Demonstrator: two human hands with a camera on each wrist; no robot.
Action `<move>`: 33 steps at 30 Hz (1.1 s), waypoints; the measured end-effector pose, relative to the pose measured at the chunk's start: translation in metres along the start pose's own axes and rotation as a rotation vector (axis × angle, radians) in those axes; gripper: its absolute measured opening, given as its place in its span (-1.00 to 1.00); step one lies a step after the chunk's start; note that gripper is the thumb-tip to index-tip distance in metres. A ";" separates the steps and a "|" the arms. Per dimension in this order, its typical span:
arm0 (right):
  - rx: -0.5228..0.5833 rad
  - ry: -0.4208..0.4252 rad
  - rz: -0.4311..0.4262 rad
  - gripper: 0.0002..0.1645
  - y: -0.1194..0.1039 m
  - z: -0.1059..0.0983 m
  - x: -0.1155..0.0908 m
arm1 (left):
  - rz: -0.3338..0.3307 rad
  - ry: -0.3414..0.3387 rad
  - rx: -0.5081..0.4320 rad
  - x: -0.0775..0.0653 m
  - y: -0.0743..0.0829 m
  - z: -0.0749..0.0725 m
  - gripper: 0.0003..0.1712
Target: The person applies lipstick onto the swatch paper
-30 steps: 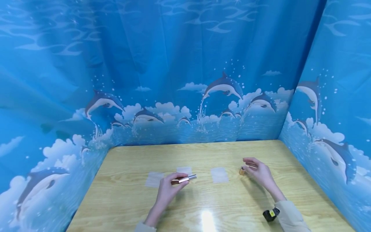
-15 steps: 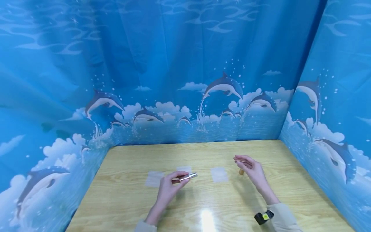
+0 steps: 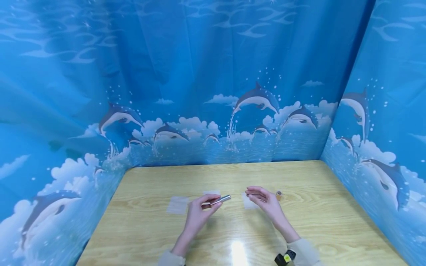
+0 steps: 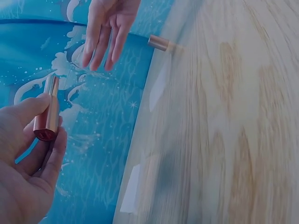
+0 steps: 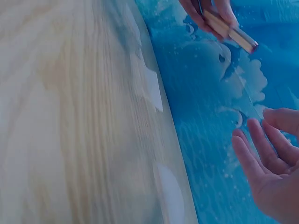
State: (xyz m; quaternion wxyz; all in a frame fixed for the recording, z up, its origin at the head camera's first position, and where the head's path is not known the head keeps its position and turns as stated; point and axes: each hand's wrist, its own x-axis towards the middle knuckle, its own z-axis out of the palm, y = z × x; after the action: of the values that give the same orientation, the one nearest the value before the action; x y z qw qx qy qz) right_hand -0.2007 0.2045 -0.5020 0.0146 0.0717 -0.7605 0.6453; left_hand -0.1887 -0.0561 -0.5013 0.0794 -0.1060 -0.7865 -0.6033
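In the head view my left hand (image 3: 197,214) holds a lipstick (image 3: 223,199) above the table, pinched between thumb and fingers. Its silvery end points right, towards my other hand. The left wrist view shows the gold lipstick (image 4: 49,112) nearly upright, its dark red base facing the camera. My right hand (image 3: 272,207) hovers near the right white patch, fingers loosely bent and holding nothing. Just right of that hand stands a small gold lipstick cap (image 3: 279,196), upright on the table, its open end up. The right wrist view shows the right hand (image 5: 275,163) apart from the lipstick.
Three pale squares lie on the wood-grain table (image 3: 149,229): a left square (image 3: 177,205), a middle square (image 3: 211,193) partly behind the left hand, and a right square (image 3: 249,203). A blue dolphin-print curtain (image 3: 199,92) borders the back and sides.
My right hand has left the cap and moved left, towards the lipstick. The cap stays standing on the table. My left hand has shifted slightly right with the lipstick.
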 end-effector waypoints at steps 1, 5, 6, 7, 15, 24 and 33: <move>0.001 -0.006 -0.002 -0.55 0.000 0.005 -0.001 | -0.005 0.002 0.012 0.000 0.002 0.001 -0.73; 0.008 -0.042 -0.014 -0.56 -0.001 0.023 -0.003 | 0.003 0.006 -0.008 0.001 0.007 0.005 -0.72; 0.016 -0.048 -0.013 -0.56 -0.002 0.027 -0.004 | 0.011 0.003 -0.028 0.001 0.007 0.005 -0.72; 0.025 -0.052 -0.014 -0.57 -0.003 0.030 -0.004 | 0.026 0.001 -0.040 0.001 0.007 0.006 -0.72; 0.075 -0.034 0.016 -0.56 -0.008 0.045 -0.005 | 0.051 -0.016 -0.108 0.003 0.002 0.009 -0.71; 0.094 0.031 0.001 -0.64 -0.019 0.050 -0.003 | 0.040 -0.027 -0.101 0.002 -0.001 0.013 -0.72; 0.073 -0.001 -0.040 -0.61 -0.024 0.053 0.000 | 0.037 -0.052 -0.141 0.000 -0.003 0.019 -0.70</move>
State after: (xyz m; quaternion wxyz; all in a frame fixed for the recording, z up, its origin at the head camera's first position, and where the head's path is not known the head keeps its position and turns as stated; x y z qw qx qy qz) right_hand -0.1939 0.1483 -0.4871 0.0242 0.0878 -0.7347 0.6723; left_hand -0.1897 -0.0387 -0.5087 0.0624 -0.1418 -0.7417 -0.6526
